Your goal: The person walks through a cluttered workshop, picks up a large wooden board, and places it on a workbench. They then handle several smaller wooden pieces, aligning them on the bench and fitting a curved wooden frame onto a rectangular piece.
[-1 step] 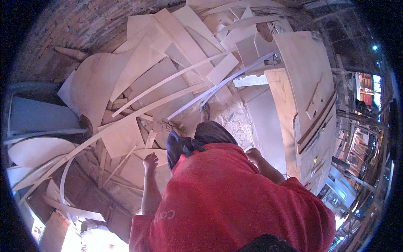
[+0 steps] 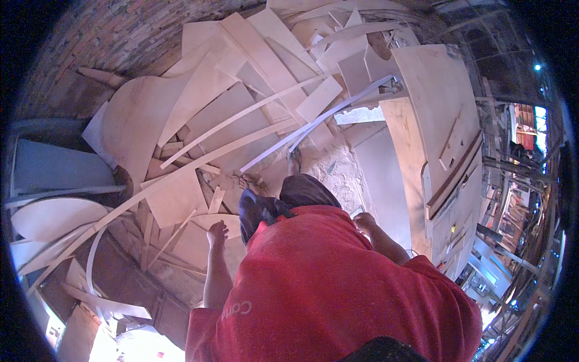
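Observation:
My left hand (image 2: 218,233) hangs at my left side, its fingers loosely bent and apart, with nothing in them. It is nearest to a curved-edged board (image 2: 208,222) lying among the offcuts. My right hand (image 2: 365,223) is closed at my right side, beside my waist. A small pale, flat-looking piece (image 2: 357,212) shows just past its fingers; whether the hand grips it cannot be made out. Beyond my feet lies a heap of flat wooden sheets (image 2: 232,114) and long strips. One long pale strip (image 2: 199,161) runs across the heap toward the lower left.
A large board (image 2: 443,102) leans at the right, with narrow pieces on it. Pale dusty ground (image 2: 338,175) lies ahead of my feet. A brick wall (image 2: 120,42) rises at the far left. A grey-blue panel (image 2: 60,166) and a rounded board (image 2: 57,218) stand at the left.

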`<action>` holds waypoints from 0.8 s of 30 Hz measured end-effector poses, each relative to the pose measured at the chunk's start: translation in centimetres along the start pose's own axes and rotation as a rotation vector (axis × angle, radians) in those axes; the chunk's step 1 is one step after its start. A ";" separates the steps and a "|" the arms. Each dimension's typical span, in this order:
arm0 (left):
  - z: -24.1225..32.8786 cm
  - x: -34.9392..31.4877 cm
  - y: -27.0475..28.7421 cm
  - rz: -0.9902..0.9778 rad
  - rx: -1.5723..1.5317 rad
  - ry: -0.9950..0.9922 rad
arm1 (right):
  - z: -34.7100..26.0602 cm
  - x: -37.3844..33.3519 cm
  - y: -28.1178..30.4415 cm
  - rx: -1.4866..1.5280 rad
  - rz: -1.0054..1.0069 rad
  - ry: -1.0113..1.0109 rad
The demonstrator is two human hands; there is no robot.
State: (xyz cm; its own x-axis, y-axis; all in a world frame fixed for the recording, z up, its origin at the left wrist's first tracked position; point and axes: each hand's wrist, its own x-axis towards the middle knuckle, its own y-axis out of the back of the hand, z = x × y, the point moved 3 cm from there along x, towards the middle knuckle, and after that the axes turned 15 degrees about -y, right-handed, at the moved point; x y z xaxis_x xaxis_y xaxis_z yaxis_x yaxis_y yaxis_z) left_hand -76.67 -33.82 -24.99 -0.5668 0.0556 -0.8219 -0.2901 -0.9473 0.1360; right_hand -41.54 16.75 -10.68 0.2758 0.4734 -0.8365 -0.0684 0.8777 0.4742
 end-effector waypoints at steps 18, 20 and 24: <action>-0.3 1.0 -0.8 -0.133 -0.043 -0.081 | -4.1 -1.8 1.5 0.154 0.054 0.055; -0.7 1.2 -0.6 -0.130 -0.072 -0.050 | -4.4 -1.5 1.8 0.166 0.074 0.055; -1.4 1.4 -0.3 -0.096 0.038 -0.011 | -4.9 -1.0 1.8 0.163 0.077 0.066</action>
State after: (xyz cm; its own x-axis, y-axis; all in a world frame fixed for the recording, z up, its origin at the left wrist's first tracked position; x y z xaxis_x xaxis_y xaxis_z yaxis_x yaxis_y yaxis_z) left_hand -76.23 -33.89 -26.96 -0.5437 0.1489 -0.8260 -0.3720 -0.9249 0.0781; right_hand -46.68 18.24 -10.28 0.2122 0.5469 -0.8099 0.0708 0.8180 0.5709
